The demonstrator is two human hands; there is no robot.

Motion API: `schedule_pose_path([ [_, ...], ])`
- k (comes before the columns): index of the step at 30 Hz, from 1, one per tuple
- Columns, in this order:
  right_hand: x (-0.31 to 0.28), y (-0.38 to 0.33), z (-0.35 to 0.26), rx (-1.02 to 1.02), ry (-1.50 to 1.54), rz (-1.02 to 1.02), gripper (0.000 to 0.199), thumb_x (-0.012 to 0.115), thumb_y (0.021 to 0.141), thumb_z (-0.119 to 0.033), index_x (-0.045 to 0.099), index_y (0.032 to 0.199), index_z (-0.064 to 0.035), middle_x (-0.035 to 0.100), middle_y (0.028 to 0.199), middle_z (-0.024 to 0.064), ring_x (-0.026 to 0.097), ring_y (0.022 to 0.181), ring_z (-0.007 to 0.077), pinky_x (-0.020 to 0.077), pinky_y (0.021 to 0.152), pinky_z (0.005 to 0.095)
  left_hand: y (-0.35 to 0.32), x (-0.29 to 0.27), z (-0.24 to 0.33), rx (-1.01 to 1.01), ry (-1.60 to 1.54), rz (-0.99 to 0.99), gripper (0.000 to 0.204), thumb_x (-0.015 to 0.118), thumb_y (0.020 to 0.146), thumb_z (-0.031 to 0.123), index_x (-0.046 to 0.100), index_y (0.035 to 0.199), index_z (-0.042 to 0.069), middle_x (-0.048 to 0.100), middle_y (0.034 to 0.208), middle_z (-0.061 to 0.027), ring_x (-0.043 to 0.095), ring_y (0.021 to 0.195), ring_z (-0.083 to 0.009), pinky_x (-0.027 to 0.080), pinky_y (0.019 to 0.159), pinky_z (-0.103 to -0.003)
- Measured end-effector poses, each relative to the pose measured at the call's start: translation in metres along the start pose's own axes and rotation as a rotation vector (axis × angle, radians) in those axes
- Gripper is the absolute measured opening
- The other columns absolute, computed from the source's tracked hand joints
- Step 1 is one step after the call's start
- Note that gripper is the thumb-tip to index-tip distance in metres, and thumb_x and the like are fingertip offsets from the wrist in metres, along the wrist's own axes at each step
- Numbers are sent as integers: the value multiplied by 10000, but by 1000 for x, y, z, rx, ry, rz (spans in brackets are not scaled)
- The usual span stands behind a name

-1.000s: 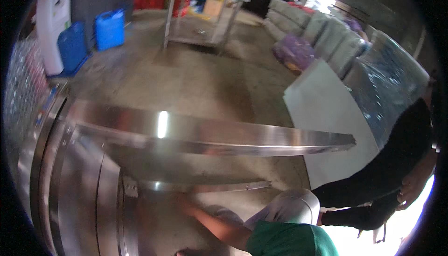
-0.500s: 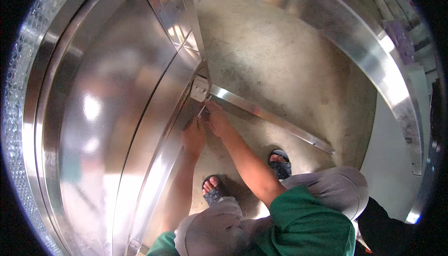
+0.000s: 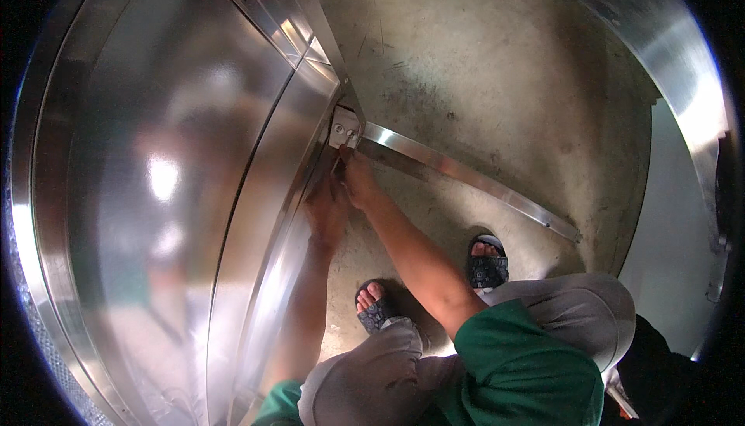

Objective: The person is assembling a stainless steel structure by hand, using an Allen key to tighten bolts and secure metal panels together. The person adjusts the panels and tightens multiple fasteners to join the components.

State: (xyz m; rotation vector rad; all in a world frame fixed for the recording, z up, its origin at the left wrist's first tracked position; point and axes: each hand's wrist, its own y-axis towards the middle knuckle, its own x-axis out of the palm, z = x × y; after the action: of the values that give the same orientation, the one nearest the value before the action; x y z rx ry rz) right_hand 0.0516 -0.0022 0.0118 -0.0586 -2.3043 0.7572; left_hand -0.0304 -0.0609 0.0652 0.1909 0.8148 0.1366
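Note:
Both my hands work close together at the lower corner of a shiny stainless steel cabinet. A small metal bracket plate [image 3: 344, 128] with screw heads sits at that corner. Just below it my right hand [image 3: 359, 180] is closed, its fingertips raised against the plate's lower edge. My left hand [image 3: 327, 205] is closed lower down, beside the steel edge. A thin silver rod [image 3: 336, 164] shows between the hands, seemingly gripped by the left; its ends are hidden. What the right fingertips pinch is too small to make out.
A polished steel panel [image 3: 174, 193] fills the left side. From the bracket a flat metal bar [image 3: 466, 173] runs right, above the concrete floor [image 3: 504, 77]. A curved-looking steel frame [image 3: 671, 61] stands at the right. My sandalled feet [image 3: 487, 261] are below the bar.
The view has shifted, so the bracket, bar and feet sit slightly farther right. My hands stay at the bracket, with the right fingertips now closer to its lower edge.

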Motion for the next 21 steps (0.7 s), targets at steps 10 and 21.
schedule_pose_path([
  [10,10,5,3,1,258,54,276,471,1069,-314,614,1070,-78,589,890,33,562,799,166,465,716,327,27,-27,-12,71,141,-208,396,612,933,194,600,1314,89,677,1127,-205,631,1076,-411,512,901,-490],
  [21,2,11,16,2,434,-13,239,511,1053,-302,612,998,-92,596,849,48,575,816,170,493,768,340,19,-24,-77,538,-84,-218,392,769,781,61,632,1148,71,675,1163,-148,644,1066,-387,551,842,-470],
])
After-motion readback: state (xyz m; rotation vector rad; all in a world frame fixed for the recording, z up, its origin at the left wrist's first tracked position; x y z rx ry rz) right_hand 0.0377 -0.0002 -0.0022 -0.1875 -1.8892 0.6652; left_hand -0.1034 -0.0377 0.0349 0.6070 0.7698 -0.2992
